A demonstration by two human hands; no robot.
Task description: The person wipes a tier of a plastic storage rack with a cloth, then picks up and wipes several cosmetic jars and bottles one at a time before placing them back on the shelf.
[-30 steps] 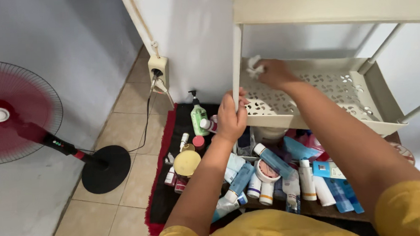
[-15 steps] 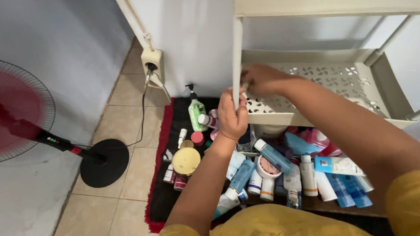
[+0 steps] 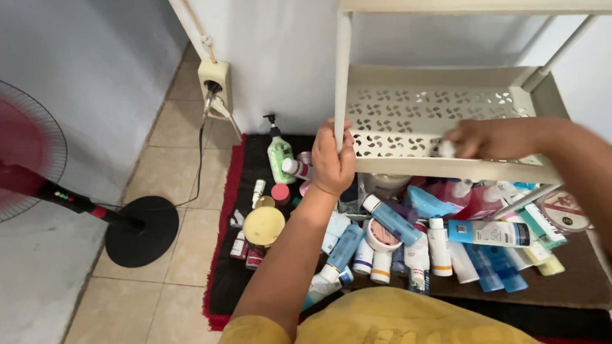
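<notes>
the front post of the cream shelf rack (image 3: 448,111) is gripped by the closed left hand (image 3: 333,160), while the right hand (image 3: 487,138), closed on a small white cloth (image 3: 447,148), is pressed on the perforated tray to the right of the left hand. below both hands a heap of tubes and bottles (image 3: 419,239) is seen on the dark mat (image 3: 241,264). the rack should be kept steady and the cloth flat, it is judged, so the corners are reached.

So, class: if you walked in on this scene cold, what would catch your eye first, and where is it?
First, the heap of bottles and tubes on the dark mat under the cream shelf rack. Next, the left hand gripping the rack's front post while the right hand holds something small and white on the perforated tray. At far left stands a red fan.
</notes>
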